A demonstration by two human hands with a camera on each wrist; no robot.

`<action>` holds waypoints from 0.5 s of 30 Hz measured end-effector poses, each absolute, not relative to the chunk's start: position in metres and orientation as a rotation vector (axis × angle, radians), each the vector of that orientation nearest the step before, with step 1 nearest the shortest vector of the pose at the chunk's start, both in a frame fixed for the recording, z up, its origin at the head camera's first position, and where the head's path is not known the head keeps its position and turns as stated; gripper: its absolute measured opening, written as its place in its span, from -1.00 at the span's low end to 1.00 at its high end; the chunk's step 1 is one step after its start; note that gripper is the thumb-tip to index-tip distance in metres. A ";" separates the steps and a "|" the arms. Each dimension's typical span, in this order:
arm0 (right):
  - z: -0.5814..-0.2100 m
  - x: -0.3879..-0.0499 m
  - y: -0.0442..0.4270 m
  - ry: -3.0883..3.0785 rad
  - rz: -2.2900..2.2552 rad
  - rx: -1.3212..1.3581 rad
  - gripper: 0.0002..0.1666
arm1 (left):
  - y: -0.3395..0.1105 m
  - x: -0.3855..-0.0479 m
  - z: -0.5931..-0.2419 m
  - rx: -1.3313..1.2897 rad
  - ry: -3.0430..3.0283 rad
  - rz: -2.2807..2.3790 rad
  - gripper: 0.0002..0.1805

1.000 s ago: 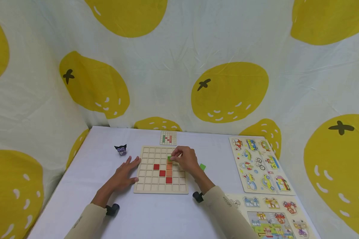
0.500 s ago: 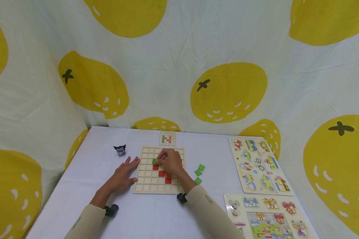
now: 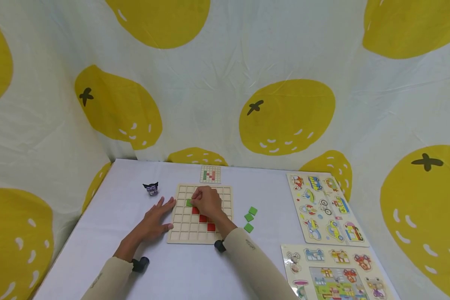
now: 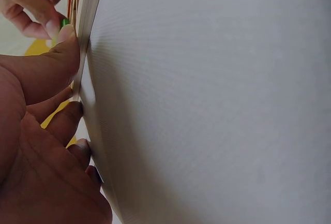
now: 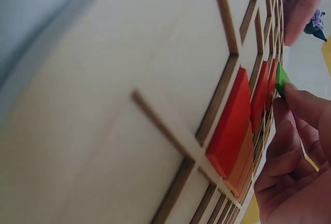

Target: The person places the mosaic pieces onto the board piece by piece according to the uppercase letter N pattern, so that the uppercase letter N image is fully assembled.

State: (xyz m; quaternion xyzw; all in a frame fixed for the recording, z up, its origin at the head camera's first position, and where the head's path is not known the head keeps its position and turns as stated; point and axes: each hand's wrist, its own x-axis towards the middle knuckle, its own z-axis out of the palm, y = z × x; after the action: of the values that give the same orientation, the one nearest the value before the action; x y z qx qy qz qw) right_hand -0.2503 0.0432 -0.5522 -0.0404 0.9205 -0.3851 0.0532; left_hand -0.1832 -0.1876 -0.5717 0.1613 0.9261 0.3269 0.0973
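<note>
A wooden grid board (image 3: 178, 236) lies on the white table. Thumb and fingers of my right hand (image 3: 208, 203) pinch a green square tile (image 3: 189, 202) over a cell in the board's upper left part; the right wrist view shows this tile (image 5: 280, 80) tilted. Red tiles (image 3: 211, 227) run diagonally down the grid. Orange tiles (image 5: 243, 164) sit beside the nearest red one in the right wrist view; in the head view my right hand and forearm cover them. My left hand (image 3: 154, 221) rests at the board's left edge, fingers spread, with thumb and fingertips touching it.
Several loose green tiles (image 3: 249, 218) lie right of the board. Behind it is a small pattern card (image 3: 210, 174). A dark purple figurine (image 3: 151, 188) stands at back left. Two picture puzzle boards, one far (image 3: 296, 204) and one near (image 3: 303, 264), lie at right.
My right hand has carried the green tile left across the board, from above the orange column to the upper left cells. The loose green tiles came into view. My left hand has stayed put.
</note>
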 end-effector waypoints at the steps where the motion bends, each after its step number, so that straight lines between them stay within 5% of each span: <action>1: -0.552 -0.250 0.042 2.803 -1.156 -0.119 -0.82 | -0.188 -0.183 -0.572 0.480 2.742 0.971 -0.03; 15: -0.551 -0.250 0.039 2.809 -1.068 -0.193 -0.83 | -0.188 -0.184 -0.573 0.484 2.735 0.976 -0.04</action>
State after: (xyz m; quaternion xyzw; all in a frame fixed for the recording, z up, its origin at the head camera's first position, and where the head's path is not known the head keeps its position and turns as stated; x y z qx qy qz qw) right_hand -0.2496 0.0390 -0.5513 -0.0639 0.9308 -0.3539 0.0650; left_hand -0.1839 -0.1876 -0.5733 0.1635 0.9246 0.3298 0.0985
